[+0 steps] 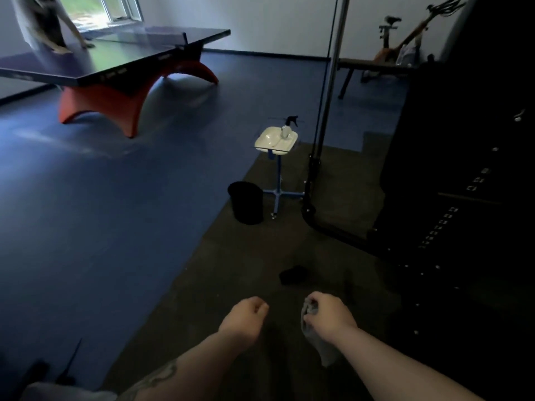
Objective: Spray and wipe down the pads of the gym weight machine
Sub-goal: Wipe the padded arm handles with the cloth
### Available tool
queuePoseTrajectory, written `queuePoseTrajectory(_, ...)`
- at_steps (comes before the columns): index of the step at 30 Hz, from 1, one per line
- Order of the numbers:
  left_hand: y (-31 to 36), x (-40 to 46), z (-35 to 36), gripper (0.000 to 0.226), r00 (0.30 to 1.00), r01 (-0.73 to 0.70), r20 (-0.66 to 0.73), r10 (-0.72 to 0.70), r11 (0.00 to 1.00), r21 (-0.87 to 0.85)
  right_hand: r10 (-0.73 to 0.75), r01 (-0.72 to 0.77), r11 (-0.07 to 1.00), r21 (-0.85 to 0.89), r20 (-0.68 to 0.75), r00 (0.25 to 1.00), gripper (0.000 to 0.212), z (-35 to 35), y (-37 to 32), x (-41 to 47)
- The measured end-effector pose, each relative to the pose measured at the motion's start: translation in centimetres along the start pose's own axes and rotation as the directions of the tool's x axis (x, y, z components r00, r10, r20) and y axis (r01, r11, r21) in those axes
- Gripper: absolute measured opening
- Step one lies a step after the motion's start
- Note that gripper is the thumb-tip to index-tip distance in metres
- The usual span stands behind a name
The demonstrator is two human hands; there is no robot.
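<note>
Our right hand (328,312): fingers curled round a crumpled grey cleaning cloth (315,337), which hangs down below the fist.

Our left hand (246,315): loosely curled, holding nothing, beside the right hand over the dark rubber floor mat (231,256).

Clear spray bottle with black trigger head (286,128): upright on a white moulded tray (273,138) atop a blue metal stand with a cross-shaped wheeled foot (278,192), ahead of us. No label legible.

Round black waste bin (246,202): on the floor just left of the stand's foot.

Black gym weight machine (463,169): along the right, very dark; small white marks run down its stack, too small to read. We cannot make out its pads. A grey upright post (337,53) rises just left of it.

Dark blue table-tennis table on orange arched legs (115,59): far left; white lettering on its edge is blurred, unreadable. Another person (43,21) leans on it.

Orange exercise bike (396,41): far right corner.

Small dark object (292,274): on the mat; unidentifiable.
</note>
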State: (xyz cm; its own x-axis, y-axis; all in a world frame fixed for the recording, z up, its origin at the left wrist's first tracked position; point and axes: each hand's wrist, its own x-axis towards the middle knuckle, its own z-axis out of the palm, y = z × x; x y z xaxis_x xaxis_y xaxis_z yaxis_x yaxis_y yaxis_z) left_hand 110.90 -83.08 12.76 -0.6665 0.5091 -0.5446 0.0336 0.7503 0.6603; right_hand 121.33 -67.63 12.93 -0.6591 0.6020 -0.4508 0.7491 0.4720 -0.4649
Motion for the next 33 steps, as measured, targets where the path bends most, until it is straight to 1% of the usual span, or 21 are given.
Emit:
queuePoseTrajectory(4, -4.0, 1.9, -6.1, 0.021, 1.000, 0.013, -0.016, -0.013, 1.000, 0.017, -0.047, 0.048, 0.999, -0.009, 0.043, 0.998, 0.040, 3.8, -6.5, 0.7)
queuePoseTrajectory(8, -8.0, 3.0, -9.9, 0.019, 0.999, 0.039, -0.021, -0.038, 0.998, 0.040, -0.056, 0.062, 0.995, -0.072, 0.084, 0.995, 0.043, 5.7, -10.6, 1.1)
queuePoseTrajectory(11, -9.9, 3.8, -11.4, 0.026, 0.999, 0.042, -0.017, -0.042, 0.999, 0.009, -0.008, 0.013, 0.995, -0.098, 0.057, 0.998, 0.042, 5.9, -12.2, 2.1)
queuePoseTrajectory(14, -10.7, 5.3, -12.9, 0.024, 0.999, 0.036, -0.021, -0.036, 0.999, -0.023, 0.040, -0.037, 0.992, -0.119, 0.023, 0.999, 0.041, 6.0, -13.4, 3.7)
queuePoseTrajectory(16, -10.7, 6.6, -13.9, 0.017, 1.000, 0.024, -0.014, -0.025, 0.999, -0.042, 0.068, -0.065, 0.989, -0.131, 0.015, 0.998, 0.041, 6.0, -14.2, 5.0)
queuePoseTrajectory(19, -10.4, 8.8, -15.4, 0.010, 1.000, 0.018, 0.005, -0.018, 0.999, -0.045, 0.102, -0.094, 0.985, -0.144, 0.049, 0.994, 0.041, 6.1, -15.8, 7.4)
queuePoseTrajectory(23, -8.9, 12.6, -17.9, 0.017, 1.000, -0.010, 0.026, 0.011, 0.999, -0.033, 0.084, -0.073, 0.992, -0.104, 0.110, 0.990, 0.041, 6.4, -18.6, 11.6)
queuePoseTrajectory(29, -5.7, 20.0, -22.9, 0.027, 0.999, -0.019, -0.033, 0.021, 0.997, 0.069, 0.046, -0.030, 0.992, -0.119, 0.134, 0.990, 0.040, 5.0, -24.2, 19.7)
queuePoseTrajectory(33, -4.1, 24.1, -26.8, 0.028, 0.997, -0.009, -0.077, 0.016, 0.995, 0.097, -0.013, 0.032, 0.990, -0.134, 0.140, 0.990, 0.037, 3.4, -27.8, 24.8)
